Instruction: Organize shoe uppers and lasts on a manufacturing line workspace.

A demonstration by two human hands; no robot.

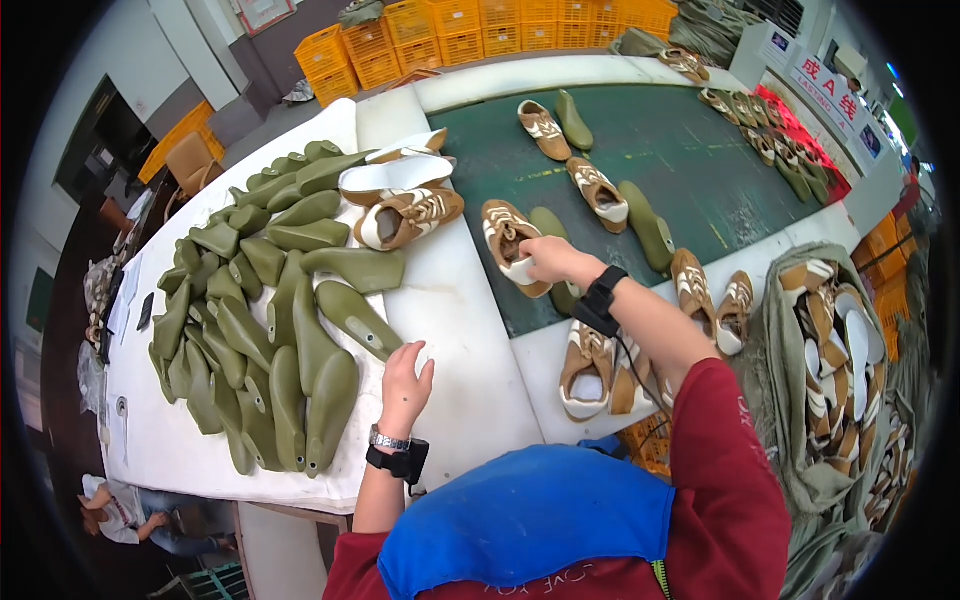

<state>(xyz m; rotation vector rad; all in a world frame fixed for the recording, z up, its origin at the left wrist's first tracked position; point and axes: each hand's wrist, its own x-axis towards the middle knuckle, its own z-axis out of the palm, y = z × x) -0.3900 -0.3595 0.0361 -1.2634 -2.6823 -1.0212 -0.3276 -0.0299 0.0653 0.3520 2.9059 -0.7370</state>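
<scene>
Two bare hands reach out, and it's the right hand (552, 260) that has the shoe! Thumb and fingers pinch the collar of a brown-and-white sneaker (503, 228), which sits at the left edge of the green belt (700, 195), toe pointing away from the person. Just to its right lies an olive-green shoe last (547, 222), partly hidden by that hand. Across to the left hand (403, 385): it holds nothing, fingers loosely spread, thumb standing clear, out over the white table (455, 345). Its fingertips come right up to the end of a single last (350, 313) at the edge of the heap; whether they touch, I can't tell.

And what a heap of lasts (285, 390), jumbled across the left of the table! At its far right corner, an upright sneaker (410, 218) sits beside a tipped one showing its white sole (395, 180). Farther up the belt, a laced sneaker (600, 195) has its own last (645, 228) alongside. Nearer in, more sneakers (588, 365) line the white ledge (800, 232), while on the right a grey-green sack (785, 420) bulges with shoes. Black devices (600, 295) are strapped to both wrists, and a blue cloth (530, 515) covers the person's front. Beyond it all, yellow crates (460, 47) stand stacked; down at lower left, another person (128, 510) in a light top.
</scene>
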